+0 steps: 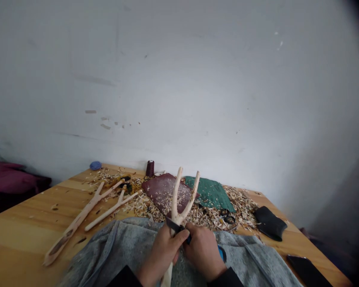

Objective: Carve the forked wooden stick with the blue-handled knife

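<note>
I read the workpiece first: a peeled, pale forked wooden branch (176, 203), held upright with its two tines pointing away from me and its stem running down below the hands. It sits above the near edge of the surface, over a grey fleece garment (122, 247) spread across the person's lap.

The left hand (163, 253) is closed around the stem just below the fork. The right hand (203, 251) is closed around a knife (174, 225), whose dark blade lies against the branch near the crotch of the fork. A small patch of blue shows at the handle, though the fingers hide most of it. A second blue patch (221, 253) shows at the right wrist; I cannot tell what it is.

Beyond the hands, the wooden surface (24, 223) carries a thick scatter of wood shavings (242, 211). Two more forked sticks (77, 215) lie at the left, side by side. Directly behind the workpiece is a dark red leather pad (163, 193), touching a green cloth (209, 194) on its right. Further back stand a dark thread spool (150, 168) and a blue ball-shaped object (95, 165). On the right are scissors (229, 219), a black pouch (269, 223) and a black phone (308, 271). A maroon cloth (8, 177) lies beyond the surface's left edge, and a white wall (179, 79) backs the scene.
</note>
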Demonstrator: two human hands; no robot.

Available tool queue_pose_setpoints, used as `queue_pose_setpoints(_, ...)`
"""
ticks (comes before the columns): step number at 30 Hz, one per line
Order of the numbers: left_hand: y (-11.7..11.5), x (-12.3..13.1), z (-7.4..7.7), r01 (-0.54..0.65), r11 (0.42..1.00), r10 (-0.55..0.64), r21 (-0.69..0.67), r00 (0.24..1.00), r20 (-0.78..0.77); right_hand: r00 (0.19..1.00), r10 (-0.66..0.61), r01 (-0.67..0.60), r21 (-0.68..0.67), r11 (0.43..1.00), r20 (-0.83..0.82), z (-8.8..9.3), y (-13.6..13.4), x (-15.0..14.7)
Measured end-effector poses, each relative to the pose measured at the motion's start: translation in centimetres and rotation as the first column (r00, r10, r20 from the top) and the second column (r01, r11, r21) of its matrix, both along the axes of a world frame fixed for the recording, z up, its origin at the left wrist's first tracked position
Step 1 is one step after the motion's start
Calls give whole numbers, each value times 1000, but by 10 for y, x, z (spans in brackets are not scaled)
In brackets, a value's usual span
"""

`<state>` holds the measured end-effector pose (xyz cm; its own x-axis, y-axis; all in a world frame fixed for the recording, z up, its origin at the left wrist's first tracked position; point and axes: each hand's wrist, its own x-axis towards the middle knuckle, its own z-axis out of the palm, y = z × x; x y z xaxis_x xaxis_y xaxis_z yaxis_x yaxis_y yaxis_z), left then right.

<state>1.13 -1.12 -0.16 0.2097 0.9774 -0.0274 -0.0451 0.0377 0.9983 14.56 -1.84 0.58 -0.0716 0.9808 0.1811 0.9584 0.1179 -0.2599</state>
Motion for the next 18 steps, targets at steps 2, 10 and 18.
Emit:
queue_pose_setpoints(2,0,1,0,26,999,-26,-24,999,35,999,34,-34,-16,999,2,0,-1,-2)
queue_pose_setpoints(10,4,1,-4,74,995,-69,-59,993,96,999,28,-26,-58,998,24,0,-2,-5)
queue_pose_setpoints(18,2,-2,-5,119,987,-112,-111,992,64,999,-38,38,-49,998,2,-8,2,-2)
